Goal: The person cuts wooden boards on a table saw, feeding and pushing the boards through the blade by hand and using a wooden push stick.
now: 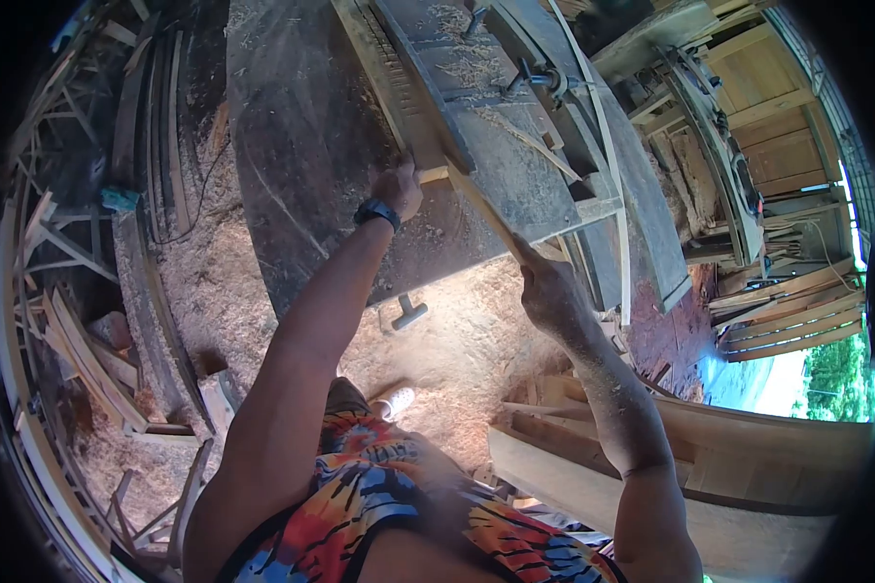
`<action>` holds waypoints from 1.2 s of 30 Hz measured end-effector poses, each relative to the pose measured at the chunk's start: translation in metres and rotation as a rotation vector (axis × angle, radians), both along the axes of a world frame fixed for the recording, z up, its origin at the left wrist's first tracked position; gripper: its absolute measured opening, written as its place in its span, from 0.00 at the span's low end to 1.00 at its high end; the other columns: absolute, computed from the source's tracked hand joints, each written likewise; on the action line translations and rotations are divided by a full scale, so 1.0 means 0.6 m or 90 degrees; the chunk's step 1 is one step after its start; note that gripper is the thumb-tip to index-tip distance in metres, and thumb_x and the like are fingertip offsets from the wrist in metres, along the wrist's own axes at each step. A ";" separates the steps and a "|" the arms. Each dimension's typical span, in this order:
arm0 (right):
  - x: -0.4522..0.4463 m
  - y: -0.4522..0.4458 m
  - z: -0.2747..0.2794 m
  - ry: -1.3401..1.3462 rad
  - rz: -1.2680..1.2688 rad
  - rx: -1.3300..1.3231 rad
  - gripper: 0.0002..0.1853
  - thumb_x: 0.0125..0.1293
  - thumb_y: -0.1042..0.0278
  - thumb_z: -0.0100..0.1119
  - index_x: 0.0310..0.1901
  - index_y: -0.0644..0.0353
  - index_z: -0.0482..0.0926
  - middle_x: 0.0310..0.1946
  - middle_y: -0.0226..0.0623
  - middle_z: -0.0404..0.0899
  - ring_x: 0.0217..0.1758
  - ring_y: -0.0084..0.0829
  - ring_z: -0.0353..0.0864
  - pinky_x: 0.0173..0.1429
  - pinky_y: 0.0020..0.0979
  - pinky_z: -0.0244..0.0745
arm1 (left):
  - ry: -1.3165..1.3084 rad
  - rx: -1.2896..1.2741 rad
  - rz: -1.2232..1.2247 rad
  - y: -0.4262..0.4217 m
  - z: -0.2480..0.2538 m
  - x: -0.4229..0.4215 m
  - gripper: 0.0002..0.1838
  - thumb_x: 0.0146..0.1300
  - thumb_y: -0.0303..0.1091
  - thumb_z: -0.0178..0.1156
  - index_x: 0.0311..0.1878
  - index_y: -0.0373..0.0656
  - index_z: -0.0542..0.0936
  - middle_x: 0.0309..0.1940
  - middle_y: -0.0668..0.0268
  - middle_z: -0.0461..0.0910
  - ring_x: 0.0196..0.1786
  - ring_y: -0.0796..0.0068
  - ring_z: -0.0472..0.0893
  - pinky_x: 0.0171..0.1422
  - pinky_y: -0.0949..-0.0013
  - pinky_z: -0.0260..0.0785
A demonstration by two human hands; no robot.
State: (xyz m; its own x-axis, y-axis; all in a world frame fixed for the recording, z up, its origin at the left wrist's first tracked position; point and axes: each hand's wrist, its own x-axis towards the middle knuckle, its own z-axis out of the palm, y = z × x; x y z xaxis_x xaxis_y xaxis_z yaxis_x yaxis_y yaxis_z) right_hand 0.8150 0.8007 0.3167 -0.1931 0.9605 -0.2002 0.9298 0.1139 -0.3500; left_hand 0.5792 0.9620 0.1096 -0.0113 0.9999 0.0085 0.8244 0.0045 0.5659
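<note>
My left hand, with a dark watch at the wrist, is closed around a short pale wood piece. The piece's end touches or nearly touches a narrow wooden strip. My right hand grips the near end of this strip, just past the front edge of the dark machine table. Toward the far side, the strip runs beside a long straight fence. Its far part is blurred, and I cannot tell where it ends.
Clamps and long boards lie on the table's right part. A T-shaped handle sticks out below the front edge. Sawdust covers the floor. Curved wooden parts stand close at my right, and timber frames at my left.
</note>
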 end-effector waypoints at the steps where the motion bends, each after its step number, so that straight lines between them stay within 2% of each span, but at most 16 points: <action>1: -0.006 0.002 0.003 -0.014 -0.011 -0.010 0.27 0.67 0.71 0.51 0.69 0.44 0.68 0.26 0.57 0.80 0.30 0.55 0.83 0.36 0.53 0.76 | 0.012 0.044 0.012 -0.005 -0.006 0.003 0.26 0.73 0.44 0.44 0.69 0.41 0.64 0.49 0.44 0.81 0.53 0.44 0.80 0.68 0.40 0.53; 2: -0.009 0.004 0.008 -0.004 -0.013 -0.015 0.28 0.67 0.71 0.51 0.69 0.44 0.68 0.25 0.57 0.80 0.30 0.55 0.83 0.36 0.53 0.75 | 0.023 0.086 0.023 -0.006 -0.012 0.005 0.25 0.73 0.43 0.45 0.68 0.41 0.66 0.47 0.44 0.81 0.51 0.43 0.80 0.65 0.42 0.59; 3: -0.010 0.004 0.012 0.005 -0.018 -0.021 0.28 0.66 0.72 0.52 0.69 0.45 0.68 0.25 0.57 0.80 0.30 0.56 0.83 0.36 0.53 0.75 | 0.005 -0.010 0.008 -0.005 0.002 0.002 0.26 0.73 0.43 0.44 0.69 0.40 0.65 0.48 0.44 0.81 0.51 0.45 0.81 0.68 0.40 0.54; 6: -0.013 0.010 0.012 0.002 -0.029 -0.028 0.30 0.63 0.73 0.52 0.69 0.44 0.68 0.26 0.58 0.80 0.32 0.56 0.83 0.37 0.53 0.75 | 0.023 -0.016 -0.013 0.002 -0.005 0.002 0.31 0.73 0.44 0.42 0.75 0.39 0.56 0.49 0.45 0.82 0.56 0.47 0.80 0.77 0.37 0.41; 9: -0.014 0.014 -0.002 0.015 -0.039 -0.027 0.31 0.62 0.74 0.52 0.68 0.43 0.68 0.29 0.58 0.81 0.34 0.56 0.83 0.39 0.53 0.75 | 0.035 0.090 -0.016 0.000 -0.011 0.000 0.28 0.73 0.43 0.45 0.71 0.38 0.63 0.46 0.45 0.82 0.50 0.47 0.82 0.73 0.39 0.48; 12: -0.027 0.024 0.003 0.013 -0.052 -0.045 0.31 0.61 0.75 0.51 0.68 0.41 0.69 0.31 0.59 0.81 0.35 0.57 0.83 0.40 0.53 0.75 | 0.047 -0.022 -0.011 0.012 0.016 -0.009 0.28 0.73 0.42 0.45 0.71 0.37 0.63 0.46 0.46 0.83 0.51 0.47 0.81 0.74 0.38 0.46; 15: -0.029 0.037 -0.005 0.023 -0.066 -0.044 0.32 0.60 0.76 0.51 0.67 0.41 0.70 0.31 0.60 0.81 0.37 0.58 0.83 0.40 0.53 0.75 | 0.042 0.009 -0.006 0.024 0.010 -0.014 0.28 0.73 0.42 0.45 0.71 0.38 0.63 0.44 0.47 0.83 0.51 0.46 0.81 0.75 0.37 0.45; 21: -0.036 0.062 -0.019 0.040 -0.027 0.019 0.31 0.60 0.76 0.50 0.67 0.45 0.70 0.34 0.59 0.81 0.39 0.58 0.83 0.43 0.54 0.75 | 0.028 -0.027 -0.012 0.046 0.022 -0.028 0.29 0.73 0.43 0.43 0.72 0.37 0.62 0.58 0.46 0.77 0.60 0.47 0.76 0.76 0.38 0.44; 23: -0.039 0.075 -0.025 0.050 -0.016 0.033 0.31 0.59 0.77 0.50 0.67 0.47 0.69 0.34 0.59 0.81 0.39 0.58 0.83 0.43 0.54 0.75 | 0.054 0.114 0.026 0.066 -0.030 -0.028 0.29 0.72 0.42 0.44 0.73 0.38 0.60 0.51 0.48 0.81 0.57 0.49 0.79 0.76 0.38 0.44; 24: -0.043 0.078 -0.024 0.048 -0.021 0.025 0.32 0.59 0.77 0.50 0.67 0.48 0.69 0.34 0.59 0.81 0.39 0.58 0.83 0.44 0.54 0.75 | 0.067 0.184 0.041 0.067 -0.025 -0.028 0.30 0.72 0.41 0.44 0.73 0.39 0.60 0.48 0.50 0.83 0.56 0.51 0.80 0.77 0.38 0.44; 25: -0.046 0.083 -0.023 0.046 -0.027 0.016 0.32 0.59 0.77 0.50 0.67 0.49 0.69 0.34 0.59 0.82 0.39 0.58 0.83 0.44 0.54 0.75 | 0.052 0.144 0.048 0.071 -0.019 -0.030 0.25 0.72 0.42 0.44 0.68 0.41 0.67 0.47 0.50 0.83 0.57 0.50 0.80 0.76 0.37 0.45; 28: -0.057 0.095 -0.017 0.060 -0.047 -0.003 0.33 0.58 0.78 0.50 0.68 0.47 0.69 0.34 0.59 0.81 0.39 0.58 0.83 0.45 0.54 0.75 | 0.039 -0.090 -0.028 0.077 0.045 -0.046 0.29 0.72 0.44 0.44 0.72 0.37 0.62 0.62 0.47 0.73 0.62 0.46 0.75 0.75 0.39 0.47; 34: -0.076 0.121 -0.008 0.044 -0.064 -0.038 0.34 0.56 0.78 0.50 0.67 0.44 0.70 0.35 0.59 0.82 0.41 0.57 0.83 0.46 0.53 0.76 | 0.061 -0.082 -0.039 0.097 0.058 -0.060 0.28 0.72 0.42 0.45 0.71 0.37 0.63 0.61 0.48 0.74 0.61 0.46 0.76 0.74 0.39 0.49; 36: -0.074 0.130 -0.025 0.048 -0.046 0.005 0.33 0.56 0.78 0.51 0.67 0.45 0.70 0.35 0.59 0.82 0.41 0.57 0.83 0.46 0.52 0.76 | 0.058 -0.058 -0.034 0.107 0.048 -0.065 0.28 0.72 0.42 0.45 0.71 0.38 0.63 0.61 0.48 0.74 0.61 0.46 0.76 0.74 0.38 0.50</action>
